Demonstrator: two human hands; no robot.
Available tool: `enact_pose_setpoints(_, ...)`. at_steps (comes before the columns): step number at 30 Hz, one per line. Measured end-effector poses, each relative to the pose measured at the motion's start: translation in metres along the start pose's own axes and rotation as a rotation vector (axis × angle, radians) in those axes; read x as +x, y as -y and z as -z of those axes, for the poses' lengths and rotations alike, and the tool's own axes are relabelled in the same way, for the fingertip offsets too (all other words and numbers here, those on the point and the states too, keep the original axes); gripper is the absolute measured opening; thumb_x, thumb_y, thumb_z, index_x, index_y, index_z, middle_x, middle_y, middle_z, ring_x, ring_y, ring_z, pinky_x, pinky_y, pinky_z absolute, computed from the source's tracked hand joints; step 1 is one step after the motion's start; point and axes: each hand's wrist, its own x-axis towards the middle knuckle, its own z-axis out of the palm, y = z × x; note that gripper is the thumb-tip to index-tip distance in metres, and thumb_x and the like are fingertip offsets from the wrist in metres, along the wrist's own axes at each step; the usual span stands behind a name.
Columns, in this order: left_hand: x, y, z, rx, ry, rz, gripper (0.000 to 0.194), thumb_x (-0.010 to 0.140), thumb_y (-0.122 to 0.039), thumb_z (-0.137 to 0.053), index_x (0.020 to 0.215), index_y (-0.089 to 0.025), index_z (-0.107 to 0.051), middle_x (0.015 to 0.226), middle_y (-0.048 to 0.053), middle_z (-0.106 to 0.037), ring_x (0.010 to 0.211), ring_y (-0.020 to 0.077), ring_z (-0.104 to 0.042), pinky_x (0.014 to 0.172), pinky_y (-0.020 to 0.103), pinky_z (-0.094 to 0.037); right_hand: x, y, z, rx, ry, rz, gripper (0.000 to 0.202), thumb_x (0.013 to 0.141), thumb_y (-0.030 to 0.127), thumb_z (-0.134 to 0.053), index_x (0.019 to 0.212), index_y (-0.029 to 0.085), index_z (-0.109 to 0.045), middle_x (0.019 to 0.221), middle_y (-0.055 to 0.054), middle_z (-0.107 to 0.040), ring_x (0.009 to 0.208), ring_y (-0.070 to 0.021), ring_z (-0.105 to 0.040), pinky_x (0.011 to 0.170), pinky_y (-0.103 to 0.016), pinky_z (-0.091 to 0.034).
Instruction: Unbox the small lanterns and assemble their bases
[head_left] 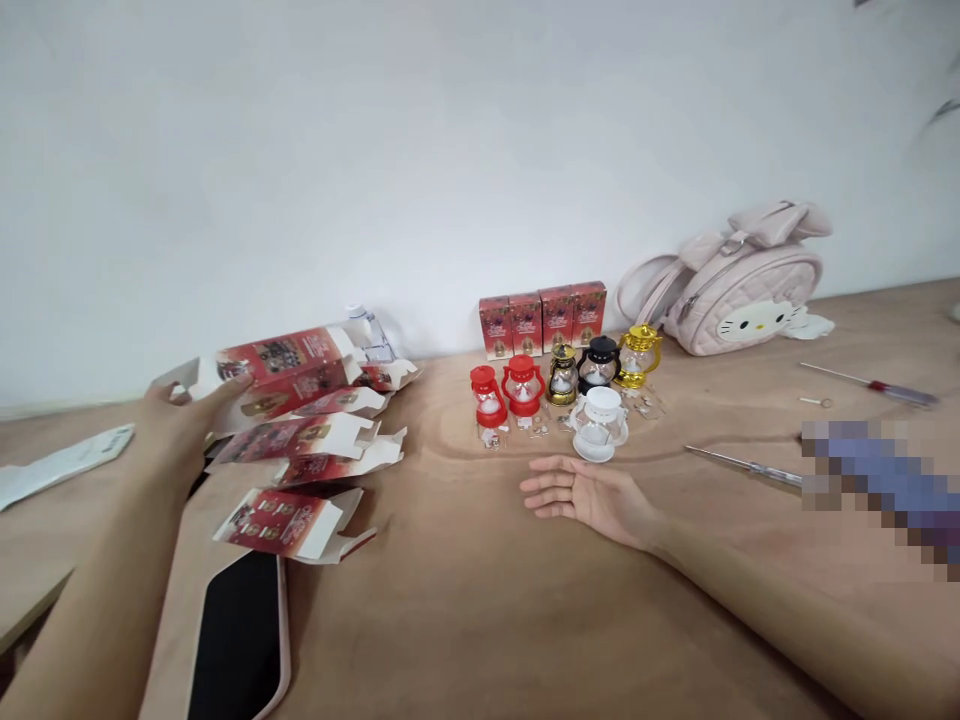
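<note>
Left grip (pixel 196 400) holds an opened red box (pixel 296 368); right grip (pixel 581 497) is empty, relaxed. Six lanterns (pixel 562 376) stand on the worktop (pixel 465 610), apparently unpacked; four boxes (pixel 526 325) behind them look unopened.

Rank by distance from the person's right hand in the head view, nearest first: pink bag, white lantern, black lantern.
1. White lantern: just beyond the right hand.
2. Black lantern: behind the white one, farther back.
3. Pink bag: back right, beyond both lanterns.
</note>
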Motion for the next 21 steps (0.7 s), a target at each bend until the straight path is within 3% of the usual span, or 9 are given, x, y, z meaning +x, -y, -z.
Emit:
enact_pose_setpoints(5, 0.021, 0.008, 0.001, 0.093, 0.207, 0.007, 0.077, 0.048, -0.042, -0.082, 0.117, -0.019, -0.054, 0.097, 0.006, -0.064, 0.065, 0.0125, -0.061, 0.050, 0.022, -0.050, 0.001, -0.001, 0.002, 0.017, 0.014, 0.011, 0.039, 0.086, 0.038, -0.049, 0.115, 0.014, -0.060, 0.112, -0.014, -0.066, 0.102, -0.0240, -0.061, 0.093, -0.041, -0.042)
enact_pose_setpoints(9, 0.029, 0.007, -0.005, 0.172, 0.340, -0.009, 0.071, 0.050, -0.051, -0.079, 0.109, -0.016, -0.060, 0.093, 0.008, -0.067, 0.066, 0.0155, -0.062, 0.049, 0.023, -0.050, 0.001, -0.001, 0.001, 0.014, 0.013, 0.014, 0.038, 0.086, 0.038, -0.049, 0.114, 0.014, -0.061, 0.111, -0.013, -0.066, 0.102, -0.0236, -0.062, 0.093, -0.041, -0.042)
enact_pose_setpoints(12, 0.033, 0.000, -0.007, 0.181, 0.430, -0.061, 0.078, 0.044, -0.053, -0.080, 0.111, -0.020, -0.060, 0.105, 0.008, -0.066, 0.079, 0.0193, -0.064, 0.058, 0.026, -0.053, 0.000, -0.001, 0.000, 0.014, 0.006, 0.018, 0.038, 0.087, 0.037, -0.047, 0.114, 0.014, -0.060, 0.111, -0.013, -0.066, 0.102, -0.0236, -0.061, 0.093, -0.041, -0.041)
enact_pose_setpoints(14, 0.035, -0.009, -0.006, 0.233, 0.565, -0.133, 0.084, 0.041, -0.051, -0.081, 0.116, -0.025, -0.055, 0.117, 0.006, -0.063, 0.095, 0.0222, -0.063, 0.072, 0.029, -0.054, 0.000, -0.001, 0.000, 0.016, 0.005, 0.019, 0.038, 0.088, 0.037, -0.046, 0.114, 0.014, -0.060, 0.111, -0.014, -0.066, 0.102, -0.0238, -0.061, 0.093, -0.041, -0.041)
enact_pose_setpoints(18, 0.041, -0.027, -0.006, 0.742, 0.897, -0.336, 0.082, 0.045, -0.050, -0.075, 0.119, -0.026, -0.051, 0.112, 0.004, -0.067, 0.104, 0.0253, -0.061, 0.086, 0.035, -0.049, 0.000, -0.001, 0.000, 0.017, 0.006, 0.018, 0.038, 0.088, 0.036, -0.045, 0.114, 0.013, -0.060, 0.111, -0.014, -0.066, 0.102, -0.0242, -0.061, 0.092, -0.041, -0.042)
enact_pose_setpoints(20, 0.043, -0.033, -0.008, 0.997, 0.992, -0.443, 0.073, 0.051, -0.051, -0.067, 0.118, -0.024, -0.054, 0.109, 0.003, -0.069, 0.102, 0.0259, -0.061, 0.087, 0.035, -0.047, 0.000, -0.001, 0.001, 0.019, 0.003, 0.017, 0.038, 0.088, 0.036, -0.045, 0.115, 0.013, -0.060, 0.111, -0.014, -0.066, 0.102, -0.0240, -0.061, 0.092, -0.041, -0.042)
enact_pose_setpoints(21, 0.043, -0.035, -0.009, 1.075, 0.975, -0.523, 0.069, 0.053, -0.052, -0.064, 0.116, -0.024, -0.057, 0.110, 0.003, -0.068, 0.101, 0.0254, -0.061, 0.086, 0.034, -0.047, 0.000, -0.001, 0.001, 0.020, 0.002, 0.017, 0.038, 0.088, 0.036, -0.045, 0.115, 0.013, -0.060, 0.111, -0.014, -0.065, 0.102, -0.0239, -0.061, 0.092, -0.041, -0.042)
